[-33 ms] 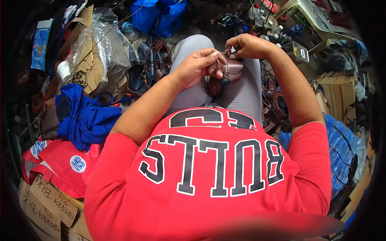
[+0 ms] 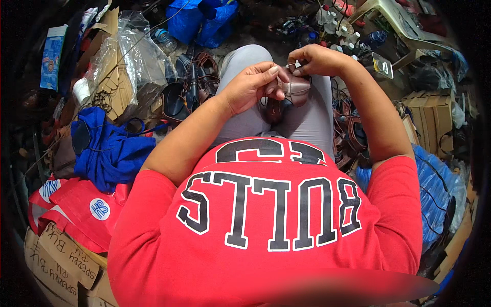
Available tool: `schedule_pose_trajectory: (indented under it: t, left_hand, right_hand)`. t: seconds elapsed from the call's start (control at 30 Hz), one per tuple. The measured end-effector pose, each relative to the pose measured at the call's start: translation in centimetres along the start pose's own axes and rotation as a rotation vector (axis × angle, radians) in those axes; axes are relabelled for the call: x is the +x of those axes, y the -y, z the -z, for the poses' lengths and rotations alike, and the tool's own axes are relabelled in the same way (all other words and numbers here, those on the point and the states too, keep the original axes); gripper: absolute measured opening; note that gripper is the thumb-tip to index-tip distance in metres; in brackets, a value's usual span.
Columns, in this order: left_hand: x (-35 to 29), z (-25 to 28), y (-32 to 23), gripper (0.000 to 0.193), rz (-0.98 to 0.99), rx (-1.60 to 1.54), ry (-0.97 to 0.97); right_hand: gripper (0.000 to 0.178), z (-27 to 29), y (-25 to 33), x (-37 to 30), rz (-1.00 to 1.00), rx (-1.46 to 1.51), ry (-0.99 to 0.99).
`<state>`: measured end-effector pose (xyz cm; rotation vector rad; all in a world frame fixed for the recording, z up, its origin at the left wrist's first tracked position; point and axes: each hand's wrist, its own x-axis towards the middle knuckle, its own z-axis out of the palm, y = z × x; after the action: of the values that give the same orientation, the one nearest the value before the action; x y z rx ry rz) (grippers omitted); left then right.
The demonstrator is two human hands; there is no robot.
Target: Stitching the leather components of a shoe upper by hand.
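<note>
A brown leather shoe [image 2: 296, 91] rests between my grey-trousered knees. My left hand [image 2: 262, 82] is held over its left side, thumb and forefinger pressed together and the other fingers curled. Whatever that pinch holds is too small to make out. Just above the shoe's far right part, my right hand [image 2: 308, 60] is closed in a pinch. A thin pale sliver shows at its fingertips, but its kind is unclear. Darker brown leather [image 2: 274, 110] lies below the left hand, partly hidden by it.
Dark shoes [image 2: 186, 89] crowd the floor to the left, beside clear plastic [image 2: 135, 56] and blue cloth [image 2: 110, 148]. Small bottles [image 2: 342, 30] and a pale plastic chair [image 2: 394, 23] stand at the far right. Cardboard [image 2: 429, 120] and a blue plastic bundle [image 2: 432, 189] lie right.
</note>
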<state>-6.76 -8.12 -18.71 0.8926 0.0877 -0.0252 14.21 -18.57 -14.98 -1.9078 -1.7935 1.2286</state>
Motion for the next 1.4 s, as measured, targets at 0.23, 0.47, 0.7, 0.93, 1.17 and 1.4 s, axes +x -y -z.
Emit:
schedule_pose_trajectory:
  t: [0.23,0.47,0.7,0.93,1.17,1.4]
  left_hand:
    - [0.3,-0.8,0.0,0.030,-0.020,0.085,-0.012]
    - [-0.8,-1.2,-2.5,0.033,-0.054,-0.262,0.056]
    - [-4.4,0.8,-5.2,0.020,-0.284,0.980,-0.096]
    - [-12.1,7.6,-9.7,0.037,-0.045,1.972,-0.502]
    - [-15.8,13.0,-10.2,0.036,-0.085,1.862,-0.532]
    - [-9.3,7.1,-7.9,0.051,0.013,0.964,-0.442]
  right_hand:
    - [0.020,-0.3,-0.6,-7.8,-0.184,0.111,0.295]
    - [0.037,-5.3,1.6,-15.4,0.193,1.142,-0.619]
    - [0.034,-4.8,1.6,-16.7,-0.190,0.740,-0.487]
    - [0.030,-5.9,-3.3,-20.1,-0.633,-0.236,-0.649]
    - [0.034,-9.4,-8.8,-22.4,-0.412,-0.494,-0.826]
    - [0.040,-8.4,-5.4,-18.0,-0.354,0.257,-0.918]
